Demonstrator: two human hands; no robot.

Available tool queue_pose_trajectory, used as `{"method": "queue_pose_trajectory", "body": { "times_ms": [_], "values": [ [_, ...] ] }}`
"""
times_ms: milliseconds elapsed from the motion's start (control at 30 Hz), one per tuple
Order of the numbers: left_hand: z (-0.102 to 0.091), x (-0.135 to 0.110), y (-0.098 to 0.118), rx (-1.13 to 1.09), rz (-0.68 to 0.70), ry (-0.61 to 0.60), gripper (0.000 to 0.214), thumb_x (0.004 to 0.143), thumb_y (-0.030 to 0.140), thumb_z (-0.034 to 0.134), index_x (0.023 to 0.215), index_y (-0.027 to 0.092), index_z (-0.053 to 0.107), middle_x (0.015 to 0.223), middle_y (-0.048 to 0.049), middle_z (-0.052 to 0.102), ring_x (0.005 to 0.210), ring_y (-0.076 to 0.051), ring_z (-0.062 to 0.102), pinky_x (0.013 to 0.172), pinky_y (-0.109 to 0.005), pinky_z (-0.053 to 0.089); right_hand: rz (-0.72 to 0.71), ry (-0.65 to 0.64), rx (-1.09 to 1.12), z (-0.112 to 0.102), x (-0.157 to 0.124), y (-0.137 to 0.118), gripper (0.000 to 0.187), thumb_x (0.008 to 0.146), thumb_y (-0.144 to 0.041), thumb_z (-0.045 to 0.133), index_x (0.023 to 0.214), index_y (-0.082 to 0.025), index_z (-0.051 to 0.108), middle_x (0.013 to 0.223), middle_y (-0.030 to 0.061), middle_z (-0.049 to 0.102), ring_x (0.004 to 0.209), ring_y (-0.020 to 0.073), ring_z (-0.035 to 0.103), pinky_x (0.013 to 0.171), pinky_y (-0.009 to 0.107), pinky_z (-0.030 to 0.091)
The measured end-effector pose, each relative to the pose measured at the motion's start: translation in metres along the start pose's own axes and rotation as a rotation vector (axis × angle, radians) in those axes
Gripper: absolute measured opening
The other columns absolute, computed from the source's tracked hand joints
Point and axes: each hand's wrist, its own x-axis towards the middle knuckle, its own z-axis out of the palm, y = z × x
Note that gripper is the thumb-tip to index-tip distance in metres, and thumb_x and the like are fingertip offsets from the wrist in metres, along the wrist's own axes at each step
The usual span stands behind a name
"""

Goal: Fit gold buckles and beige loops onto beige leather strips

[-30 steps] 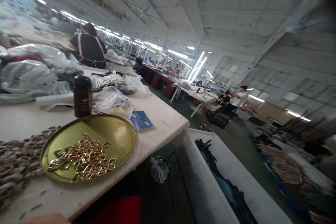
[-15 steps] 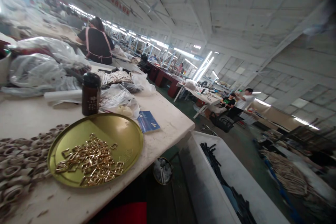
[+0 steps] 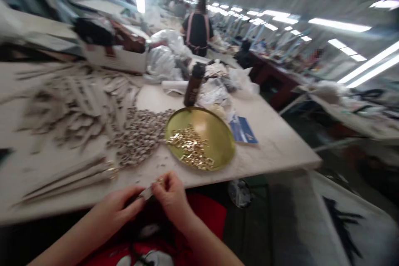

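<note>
Both hands are at the table's front edge, close together over my lap. My left hand [image 3: 123, 207] is closed on a pale strap [image 3: 146, 193], whose end sticks out towards the other hand. In a pinch, my right hand [image 3: 171, 195] holds a small gold buckle [image 3: 161, 181] at that strap end; the fingers partly cover it. Just beyond, a round gold tray [image 3: 220, 145] carries a heap of gold buckles [image 3: 191, 149]. Left of the tray lies a pile of small beige loops [image 3: 140, 133]. Several straps with gold ends [image 3: 75, 178] lie nearer on the left.
Many loose pale straps [image 3: 81, 104] spread over the left of the table [image 3: 268, 145]. A dark bottle [image 3: 193, 85], plastic bags [image 3: 165, 60] and a blue card [image 3: 243, 129] stand or lie behind the tray. A white bin [image 3: 330, 224] is at right below. A person [image 3: 198, 29] works farther back.
The view has swung left and down, so the tray now sits farther right. Both my hands have come into view with the strap and buckle.
</note>
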Motion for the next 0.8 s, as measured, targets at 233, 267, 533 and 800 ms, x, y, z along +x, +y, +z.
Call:
{"method": "queue_pose_trajectory", "body": {
  "times_ms": [233,267,533,800],
  "values": [
    [0.009,-0.019,-0.012,-0.354,-0.147,-0.032,0.037,0.070,0.045,0.057,0.087,0.012,0.056,0.073,-0.0025,0.063,0.059,-0.012,0.056,0.052,-0.021,0.043,0.225,-0.364,0.093,-0.005,-0.012,0.000,0.028,0.071,-0.043,0.060,0.083,-0.020,0.047,0.062,-0.0043,0.048,0.054,0.0099,0.046,0.052,0.022,0.037],
    [0.011,-0.022,-0.012,-0.390,-0.153,-0.034,0.036,0.070,0.045,0.057,0.087,0.013,0.055,0.071,-0.0016,0.062,0.058,-0.012,0.055,0.051,-0.021,0.042,0.238,-0.400,0.069,-0.005,-0.016,-0.002,0.027,0.072,-0.043,0.058,0.079,-0.020,0.046,0.059,-0.0049,0.048,0.052,0.0096,0.045,0.051,0.022,0.036],
    [0.006,-0.037,-0.012,-0.448,-0.134,-0.045,0.017,0.071,0.028,0.053,0.080,0.013,0.053,0.063,0.0022,0.057,0.052,-0.009,0.051,0.049,-0.019,0.040,0.123,-0.245,-0.099,-0.004,-0.025,0.003,0.022,0.075,-0.040,0.054,0.079,-0.020,0.044,0.050,-0.0081,0.043,0.043,0.0082,0.039,0.043,0.020,0.030],
    [0.011,-0.039,-0.012,-0.493,-0.143,-0.131,0.034,0.073,0.042,0.057,0.087,0.012,0.059,0.076,-0.0035,0.064,0.064,-0.012,0.058,0.060,-0.023,0.046,-0.035,-0.288,-0.340,-0.004,-0.035,0.001,0.015,0.079,-0.032,0.050,0.072,-0.020,0.050,0.057,-0.0043,0.049,0.050,0.0095,0.043,0.048,0.021,0.034]
  ]
}}
